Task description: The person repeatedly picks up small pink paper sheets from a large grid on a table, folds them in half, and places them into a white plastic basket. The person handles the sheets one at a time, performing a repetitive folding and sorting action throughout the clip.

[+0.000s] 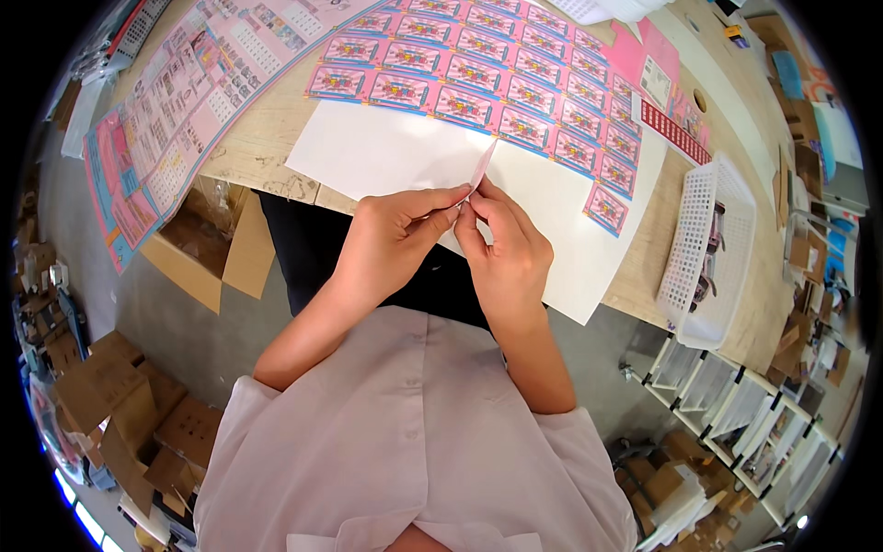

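Between my two hands, above the edge of a white sheet (pixel 386 141), is a small thin pink card or label (pixel 484 164), seen nearly edge-on. The thumb and forefinger of my left hand (pixel 403 234) pinch its lower end. My right hand (pixel 507 241) grips the same end from the other side, its fingertips close to the left ones. Beyond the hands, rows of pink and blue printed cards (pixel 463 107) cover much of the white sheet; whether they are separate pieces cannot be told. One card (pixel 607 208) sits at the lower right end of the rows.
A large pink printed sheet (pixel 200 90) hangs over the table's left edge above an open cardboard box (pixel 241 248). At right stand a white plastic basket (pixel 741 276) with dark items and a red-and-white sticker sheet (pixel 672 131). A white rack (pixel 741 407) is below right.
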